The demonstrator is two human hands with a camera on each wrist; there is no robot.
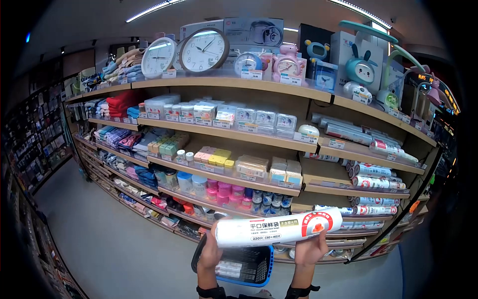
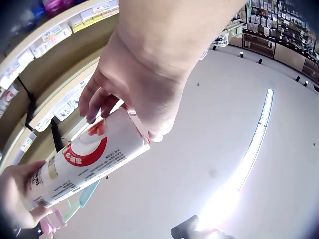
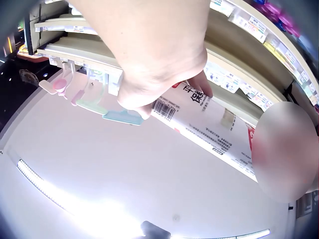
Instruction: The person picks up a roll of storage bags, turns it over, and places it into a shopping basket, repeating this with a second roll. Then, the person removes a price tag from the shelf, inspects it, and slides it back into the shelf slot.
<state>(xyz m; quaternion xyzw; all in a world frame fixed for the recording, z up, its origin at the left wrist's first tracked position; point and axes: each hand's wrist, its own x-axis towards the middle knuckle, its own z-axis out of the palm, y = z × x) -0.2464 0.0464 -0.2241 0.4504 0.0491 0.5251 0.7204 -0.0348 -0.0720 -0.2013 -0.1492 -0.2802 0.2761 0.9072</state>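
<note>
Both hands hold a white roll of food storage bags (image 1: 279, 228), level and label-up in the head view. My left hand (image 1: 210, 249) grips its left end, with the palm at the end of the roll. At the other end, my right hand (image 1: 311, 247) holds it from below, thumb near the red round logo. Close up in the left wrist view, the left hand (image 2: 142, 87) has thumb and fingers around one end of the roll (image 2: 89, 154). The right wrist view shows the right hand (image 3: 159, 69) pinching the end near the barcode.
Beneath the roll is a black and blue shopping basket (image 1: 269, 271) with white packs (image 1: 229, 269) inside. Ahead stands a long store shelf (image 1: 279, 187) with clocks (image 1: 204, 50) on top, plastic boxes, cups and folded cloths. Similar white rolls (image 1: 373, 182) lie on its right-hand shelves.
</note>
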